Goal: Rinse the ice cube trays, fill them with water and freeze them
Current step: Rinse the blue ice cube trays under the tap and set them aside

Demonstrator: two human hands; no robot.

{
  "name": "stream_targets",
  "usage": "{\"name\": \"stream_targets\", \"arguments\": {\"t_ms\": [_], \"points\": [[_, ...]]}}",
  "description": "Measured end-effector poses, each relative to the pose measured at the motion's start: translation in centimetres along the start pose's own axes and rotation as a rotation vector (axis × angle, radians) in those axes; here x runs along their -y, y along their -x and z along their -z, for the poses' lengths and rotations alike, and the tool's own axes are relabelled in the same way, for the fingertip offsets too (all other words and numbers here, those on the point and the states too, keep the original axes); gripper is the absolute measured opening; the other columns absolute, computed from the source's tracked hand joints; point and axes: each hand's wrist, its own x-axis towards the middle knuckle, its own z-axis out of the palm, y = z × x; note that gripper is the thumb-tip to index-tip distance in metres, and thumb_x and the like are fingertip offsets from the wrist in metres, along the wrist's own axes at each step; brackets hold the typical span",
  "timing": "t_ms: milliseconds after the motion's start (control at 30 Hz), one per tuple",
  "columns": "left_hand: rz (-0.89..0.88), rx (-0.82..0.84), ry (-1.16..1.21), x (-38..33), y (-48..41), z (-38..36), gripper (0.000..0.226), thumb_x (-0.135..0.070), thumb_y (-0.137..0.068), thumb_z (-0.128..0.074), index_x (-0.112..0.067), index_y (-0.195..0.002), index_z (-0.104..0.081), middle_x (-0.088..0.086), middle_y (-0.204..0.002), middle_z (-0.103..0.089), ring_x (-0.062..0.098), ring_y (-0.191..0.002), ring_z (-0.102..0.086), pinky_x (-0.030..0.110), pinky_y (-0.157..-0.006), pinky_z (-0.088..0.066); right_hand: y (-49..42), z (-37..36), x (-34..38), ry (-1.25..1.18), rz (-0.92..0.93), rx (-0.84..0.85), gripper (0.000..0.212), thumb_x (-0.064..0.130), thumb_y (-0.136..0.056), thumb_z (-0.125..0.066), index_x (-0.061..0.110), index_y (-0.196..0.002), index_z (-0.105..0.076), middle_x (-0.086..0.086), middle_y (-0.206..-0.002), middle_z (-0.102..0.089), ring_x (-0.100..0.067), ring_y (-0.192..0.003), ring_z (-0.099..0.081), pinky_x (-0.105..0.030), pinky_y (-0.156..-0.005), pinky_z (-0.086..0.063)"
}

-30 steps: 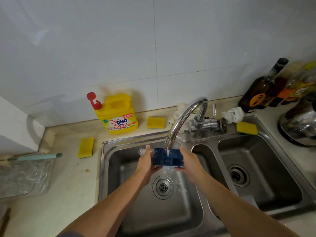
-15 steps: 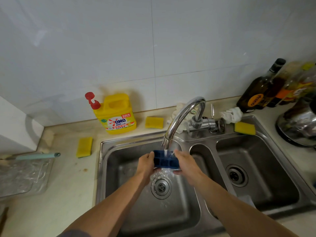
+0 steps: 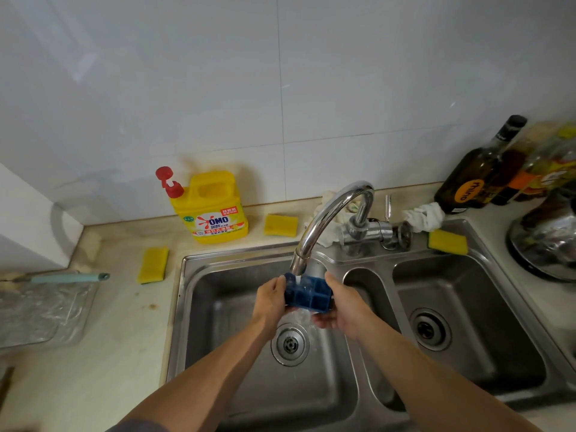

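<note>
Since the earlier frames the blue ice cube tray (image 3: 307, 296) has tipped a little, its open cells turned more toward the person, and both hands have drawn slightly closer together around it, while the stream (image 3: 297, 278) from the tap (image 3: 327, 219) keeps landing on its far left part. The left hand (image 3: 270, 302) grasps the tray's left end, thumb on the upper edge and fingers curled out of sight behind it. The right hand (image 3: 344, 310) grasps the right end, thumb on top and fingers cupped beneath, where runoff spills over them toward the drain (image 3: 290, 344). The tray thus sits between the two hands, touching both, held above the left basin of the sink (image 3: 237, 258) and just under the tap's mouth, well clear of the tabletop (image 3: 124, 322). The step in hand looks like rinsing, early in the task. To do it well, the person would best slide the tray sideways under the stream so that every cell gets flushed, not only those at the left, then tip it fully to empty it over the basin. A firm hold at both ends matters, since the tray looks soft and wet and may flex or slip. Any other trays are not in view
</note>
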Motion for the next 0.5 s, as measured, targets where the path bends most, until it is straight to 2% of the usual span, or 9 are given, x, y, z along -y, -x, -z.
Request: {"name": "stream_targets", "arguments": {"t_ms": [67,133,233,300,400,500], "points": [[-0.002,-0.019,0.054,-0.5,-0.2,-0.2,0.031,-0.026,-0.107,-0.046,-0.01,-0.098,-0.07,0.016,-0.098,-0.072,0.028,-0.094,-0.073,0.031,-0.068,-0.061,-0.1,0.1,0.3,-0.044,-0.001,0.007,0.049,0.053,-0.103,-0.049,0.009,-0.113,-0.067,-0.019,-0.088,-0.074,-0.029,-0.061,-0.069,-0.032,-0.051,-0.055],[-0.025,-0.027,0.077,-1.0,-0.3,-0.5,0.029,-0.025,-0.106,-0.051,-0.01,-0.093,-0.071,0.016,-0.094,-0.07,0.03,-0.093,-0.072,0.036,-0.072,-0.063,-0.3,0.3,0.4,-0.096,-0.009,0.027,0.048,0.052,-0.103,-0.05,0.008,-0.117,-0.065,-0.022,-0.099,-0.071,-0.031,-0.071,-0.068,-0.033,-0.054,-0.056],[-0.067,-0.029,0.093,-1.5,0.0,-0.9,0.025,-0.028,-0.102,-0.058,-0.012,-0.097,-0.076,0.02,-0.097,-0.072,0.032,-0.095,-0.071,0.046,-0.082,-0.063,-0.5,0.8,0.5,-0.184,-0.035,0.045,0.046,0.048,-0.106,-0.047,0.008,-0.122,-0.063,-0.024,-0.113,-0.069,-0.035,-0.091,-0.067,-0.039,-0.063,-0.058],[-0.103,-0.027,0.093,-1.6,0.7,-1.0,0.022,-0.027,-0.101,-0.059,-0.012,-0.097,-0.076,0.021,-0.1,-0.071,0.031,-0.095,-0.07,0.04,-0.078,-0.063,-0.7,0.9,0.5,-0.22,-0.057,0.047,0.043,0.046,-0.106,-0.046,0.01,-0.124,-0.062,-0.022,-0.116,-0.068,-0.036,-0.101,-0.066,-0.043,-0.072,-0.057],[-0.12,-0.043,0.141,-1.5,1.4,-0.6,0.02,-0.021,-0.101,-0.059,-0.015,-0.093,-0.076,0.012,-0.095,-0.074,0.027,-0.096,-0.071,0.029,-0.072,-0.061,-1.1,0.6,0.6,-0.208,-0.074,0.065,0.043,0.044,-0.108,-0.044,0.01,-0.128,-0.059,-0.023,-0.12,-0.066,-0.039,-0.109,-0.064,-0.045,-0.076,-0.056],[-0.104,-0.081,0.181,-1.7,1.5,0.2,0.023,-0.017,-0.102,-0.056,-0.015,-0.092,-0.077,0.006,-0.087,-0.076,0.023,-0.089,-0.072,0.027,-0.069,-0.06,-1.2,-0.3,0.8,-0.209,-0.089,0.106,0.045,0.045,-0.107,-0.043,0.009,-0.128,-0.059,-0.023,-0.121,-0.067,-0.039,-0.11,-0.065,-0.047,-0.082,-0.058]]}}
